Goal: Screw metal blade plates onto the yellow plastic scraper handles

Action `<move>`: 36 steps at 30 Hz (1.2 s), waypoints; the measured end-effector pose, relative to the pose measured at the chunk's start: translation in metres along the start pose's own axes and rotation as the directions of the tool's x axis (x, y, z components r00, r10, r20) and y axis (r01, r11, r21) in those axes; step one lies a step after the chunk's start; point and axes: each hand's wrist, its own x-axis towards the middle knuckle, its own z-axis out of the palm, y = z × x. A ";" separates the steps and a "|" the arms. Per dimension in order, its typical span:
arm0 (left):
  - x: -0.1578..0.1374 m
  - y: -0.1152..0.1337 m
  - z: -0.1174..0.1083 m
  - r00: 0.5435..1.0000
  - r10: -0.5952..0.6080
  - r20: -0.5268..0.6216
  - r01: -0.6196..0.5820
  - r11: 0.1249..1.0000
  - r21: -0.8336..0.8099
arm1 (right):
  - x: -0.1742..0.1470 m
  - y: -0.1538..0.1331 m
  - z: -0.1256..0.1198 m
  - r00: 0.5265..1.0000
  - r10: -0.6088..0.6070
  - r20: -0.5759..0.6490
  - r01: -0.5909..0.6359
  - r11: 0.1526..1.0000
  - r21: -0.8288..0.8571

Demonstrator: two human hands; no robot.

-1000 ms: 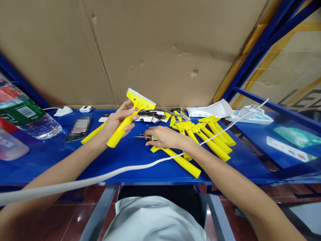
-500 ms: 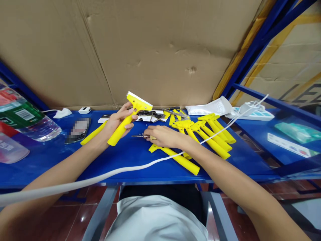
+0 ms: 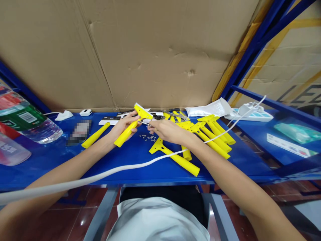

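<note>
My left hand (image 3: 125,124) is closed around the handle of a yellow scraper (image 3: 126,133), whose wide head with a pale blade edge tilts up at the far side. In my right hand (image 3: 164,129) is a screwdriver (image 3: 144,123); its thin metal shaft points left toward the scraper's head. Whether the tip touches the scraper I cannot tell. Small loose screws and nuts (image 3: 149,136) lie scattered on the blue table below my hands. One yellow scraper handle (image 3: 179,160) lies near the front edge, and several more (image 3: 213,142) lie side by side to the right.
A white cable (image 3: 140,167) crosses in front of my arms. At left are a phone (image 3: 79,133), a large bottle (image 3: 27,115) and a yellow handle (image 3: 95,135). Yellow pieces (image 3: 175,116) and a white packet (image 3: 209,107) lie along the cardboard (image 3: 155,53) at the back.
The scraper has come lower and slightly right in my left hand. My right hand has risen and brought the screwdriver to the scraper's head, uncovering the small screws.
</note>
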 end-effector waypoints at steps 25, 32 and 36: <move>-0.011 -0.023 0.013 0.983 -0.150 0.106 0.140 0.985 0.098 | -0.001 0.008 -0.019 0.899 0.043 -0.435 0.066 0.970 0.233; -0.016 -0.023 0.017 0.970 -0.162 0.183 0.137 0.981 0.141 | 0.000 0.006 -0.020 0.920 0.072 -0.386 0.035 0.964 0.263; -0.017 -0.023 0.017 0.968 -0.158 0.196 0.133 0.982 0.136 | 0.000 0.006 -0.021 0.930 0.063 -0.362 0.058 0.948 0.313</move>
